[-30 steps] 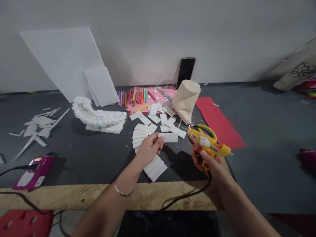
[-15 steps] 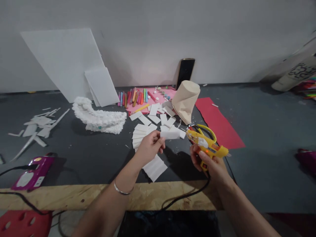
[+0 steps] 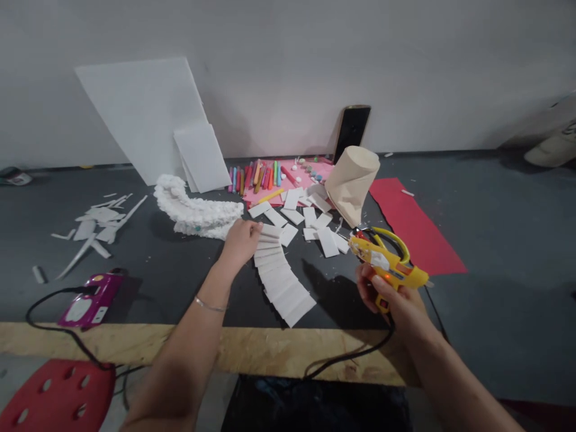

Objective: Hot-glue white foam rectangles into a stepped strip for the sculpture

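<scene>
My left hand point(image 3: 243, 242) is closed, its fingertips pinching the left end of a small white foam-like rectangle point(image 3: 272, 231). That rectangle lies at the upper end of a curved strip point(image 3: 283, 285) of overlapping white rectangles. In my right hand point(image 3: 389, 294) is a yellow hot glue gun point(image 3: 389, 264), its small light glowing orange. Its nozzle points left, apart from the strip. Loose white rectangles point(image 3: 292, 216) lie beyond the strip. Close behind my left hand rests a curved, bumpy white piece point(image 3: 198, 213), partly hidden by the hand.
A beige cone-like form point(image 3: 353, 180) stands before a leaning phone point(image 3: 353, 132). Crayons point(image 3: 256, 177) lie on pink paper, and red paper point(image 3: 418, 228) lies at right. White scraps point(image 3: 92, 228) and a purple power strip point(image 3: 92, 300) are at left. White boards point(image 3: 144, 120) lean on the wall.
My left hand has moved left with the white rectangle, to the upper end of the strip. My right hand still holds the glue gun in about the same place. The view has shifted slightly.
</scene>
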Motion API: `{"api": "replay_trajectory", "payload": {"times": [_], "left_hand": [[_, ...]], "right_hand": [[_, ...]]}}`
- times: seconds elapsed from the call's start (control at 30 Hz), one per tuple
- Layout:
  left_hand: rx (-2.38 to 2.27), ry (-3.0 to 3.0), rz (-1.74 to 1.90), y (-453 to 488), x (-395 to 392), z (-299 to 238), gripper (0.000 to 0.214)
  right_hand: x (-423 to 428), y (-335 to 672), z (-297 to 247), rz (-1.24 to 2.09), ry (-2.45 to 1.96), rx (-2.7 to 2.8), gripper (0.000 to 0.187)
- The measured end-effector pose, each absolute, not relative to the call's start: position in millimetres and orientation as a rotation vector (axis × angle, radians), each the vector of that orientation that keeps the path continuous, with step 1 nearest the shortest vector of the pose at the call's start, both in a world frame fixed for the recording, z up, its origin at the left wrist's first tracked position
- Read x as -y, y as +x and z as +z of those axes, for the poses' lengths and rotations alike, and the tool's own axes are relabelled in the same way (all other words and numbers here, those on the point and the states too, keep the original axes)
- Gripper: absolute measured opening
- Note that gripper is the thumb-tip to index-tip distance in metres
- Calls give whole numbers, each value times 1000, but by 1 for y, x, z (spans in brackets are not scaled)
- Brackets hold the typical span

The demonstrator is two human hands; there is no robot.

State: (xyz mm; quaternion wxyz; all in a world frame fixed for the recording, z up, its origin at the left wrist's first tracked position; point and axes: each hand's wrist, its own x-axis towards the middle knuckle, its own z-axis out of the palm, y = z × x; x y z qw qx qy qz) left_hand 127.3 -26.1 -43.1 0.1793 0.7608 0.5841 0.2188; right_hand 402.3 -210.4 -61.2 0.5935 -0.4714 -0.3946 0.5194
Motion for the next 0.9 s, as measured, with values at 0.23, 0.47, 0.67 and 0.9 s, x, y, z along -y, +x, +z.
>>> {"api": "replay_trajectory", "payload": {"times": [0.23,0.47,0.67,0.9], "left_hand": [[-1633,2118,507,136,18,-48,41],[-1621,2119,432,131,28,-39,36],[-1722,2225,239,122,52,-33,35],[-1782,2233,221,114,68,-33,37]], "right_hand": [[210,401,-58,1183,-1161,932,25],[210,399,-57,1236,-1140,917,27],[203,387,-52,1366,-1136,826,28],[173,352,-45,1541,-1124,850,38]]}}
